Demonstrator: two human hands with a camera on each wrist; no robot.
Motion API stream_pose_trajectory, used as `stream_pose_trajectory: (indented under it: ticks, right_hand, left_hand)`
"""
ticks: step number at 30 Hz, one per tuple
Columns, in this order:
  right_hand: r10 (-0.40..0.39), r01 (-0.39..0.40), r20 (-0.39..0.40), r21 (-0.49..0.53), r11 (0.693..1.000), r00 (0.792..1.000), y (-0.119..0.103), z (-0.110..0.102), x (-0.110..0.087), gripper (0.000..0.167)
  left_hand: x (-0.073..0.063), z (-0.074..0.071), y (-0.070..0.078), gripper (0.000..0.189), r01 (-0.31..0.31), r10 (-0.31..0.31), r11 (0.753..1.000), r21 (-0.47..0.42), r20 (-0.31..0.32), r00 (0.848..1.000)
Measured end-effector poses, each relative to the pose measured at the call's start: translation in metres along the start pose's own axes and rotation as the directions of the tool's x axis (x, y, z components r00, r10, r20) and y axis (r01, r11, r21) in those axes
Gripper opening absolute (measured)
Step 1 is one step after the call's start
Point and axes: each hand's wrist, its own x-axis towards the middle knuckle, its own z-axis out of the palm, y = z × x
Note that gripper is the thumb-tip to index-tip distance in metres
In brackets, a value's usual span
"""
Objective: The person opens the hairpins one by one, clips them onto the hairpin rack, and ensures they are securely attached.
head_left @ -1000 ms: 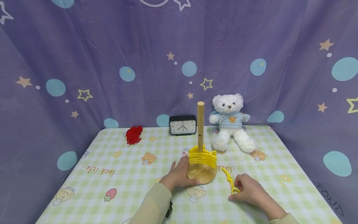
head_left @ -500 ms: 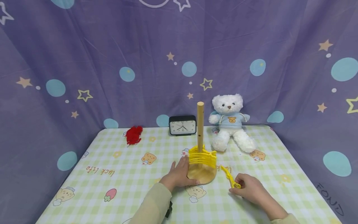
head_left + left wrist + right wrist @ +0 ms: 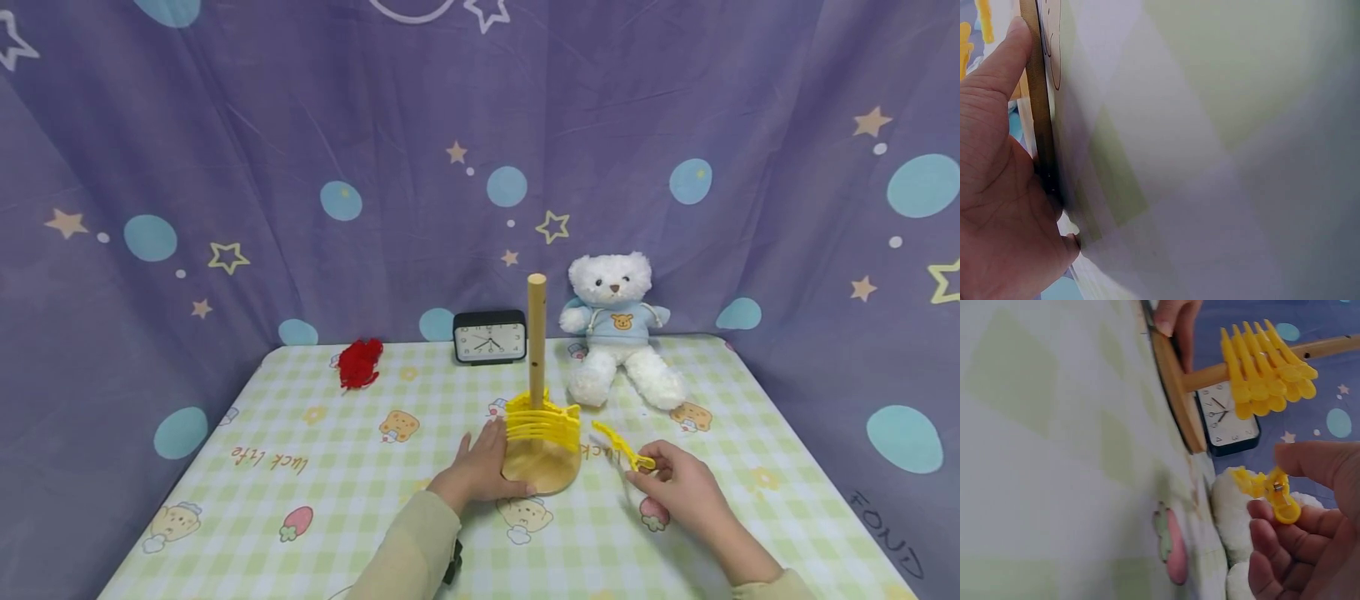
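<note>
A wooden stand rises from a round base at the table's middle. Several yellow hair clips sit one above another around its post, low down. My left hand rests against the base's left edge, fingers pointing away and thumb along the front rim; the left wrist view shows that thumb on the rim. My right hand pinches one yellow hair clip by its end, right of the stand, its long part pointing toward the stand. Its metal spring shows in the right wrist view.
A black-framed clock stands behind the stand. At back right sits a white teddy bear in a blue top. A red fuzzy bundle lies at back left. A purple curtain hangs behind the checked tablecloth.
My right hand has lifted the hair clip up and away from me, turning it so its far end points more toward the stand. The left hand and stand have stayed put.
</note>
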Motion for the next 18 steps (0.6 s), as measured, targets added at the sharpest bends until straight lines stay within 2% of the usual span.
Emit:
stream_pose_trajectory:
  ticks: [4, 8, 14, 18]
  right_hand:
    - [-0.046, 0.050, -0.076, 0.040, 0.998, 0.996, -0.003, -0.007, 0.002, 0.041]
    - [-0.130, 0.143, -0.167, 0.070, 0.987, 0.977, -0.007, -0.011, 0.005, 0.042]
    - [-0.264, 0.304, -0.295, 0.099, 0.947, 0.918, -0.016, -0.010, 0.008, 0.033]
    - [-0.322, 0.371, -0.358, 0.076, 0.925, 0.876, -0.025, -0.008, 0.008, 0.030]
  left_hand:
    - [0.000, -0.001, 0.001, 0.120, 0.003, -0.003, 1.000, 0.000, 0.000, 1.000]
    - [-0.003, -0.003, 0.003, 0.119, 0.007, -0.007, 1.000, 0.001, -0.002, 1.000]
    - [-0.010, -0.011, 0.010, 0.119, 0.004, -0.004, 1.000, -0.008, 0.013, 1.000]
    - [-0.012, -0.014, 0.012, 0.120, 0.000, 0.001, 1.000, -0.020, 0.018, 1.000]
